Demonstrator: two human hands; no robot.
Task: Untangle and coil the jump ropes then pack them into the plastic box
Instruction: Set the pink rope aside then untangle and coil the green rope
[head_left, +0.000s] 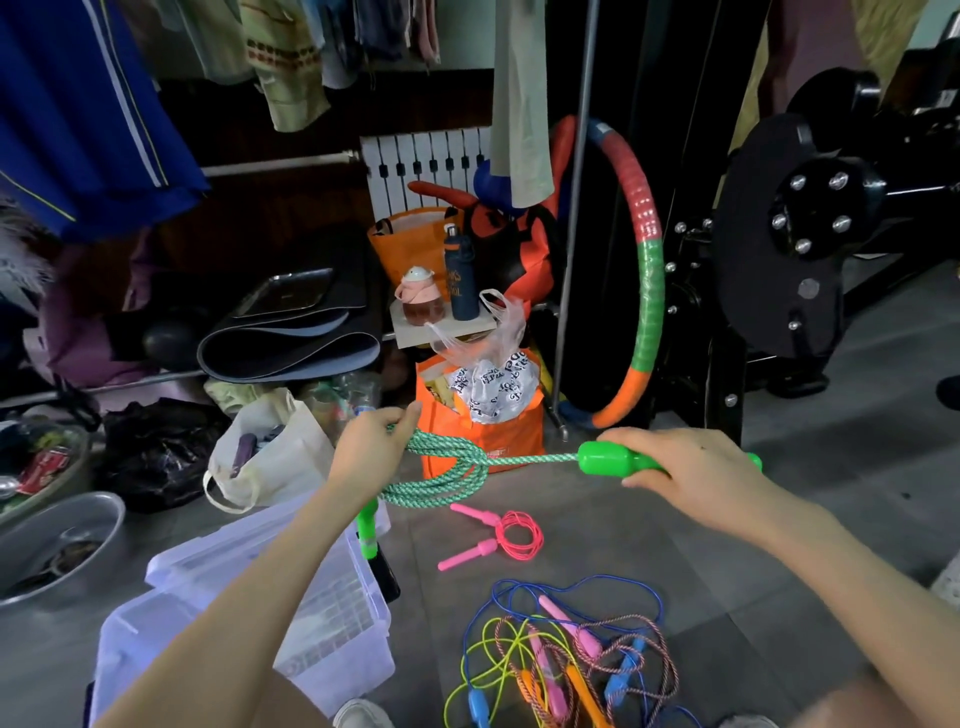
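Note:
My left hand (371, 447) grips a bundle of loops of the green braided jump rope (447, 465), held above the floor. One green handle (368, 527) hangs down below that hand. My right hand (691, 462) grips the rope's other green handle (605, 458), with a taut stretch of rope running from it to the coil. A coiled pink jump rope (506, 535) lies on the floor. A tangle of blue, yellow, pink and orange jump ropes (566, 654) lies at the bottom centre. The clear plastic box (332, 670) sits open at lower left under my left forearm.
An orange bag (483, 441) stuffed with plastic bags stands just behind the rope. A white tote bag (280, 457), a black bag (150, 447) and metal bowls (57, 545) crowd the left. A colourful hoop (647, 291) and black exercise machine (789, 234) stand at the right.

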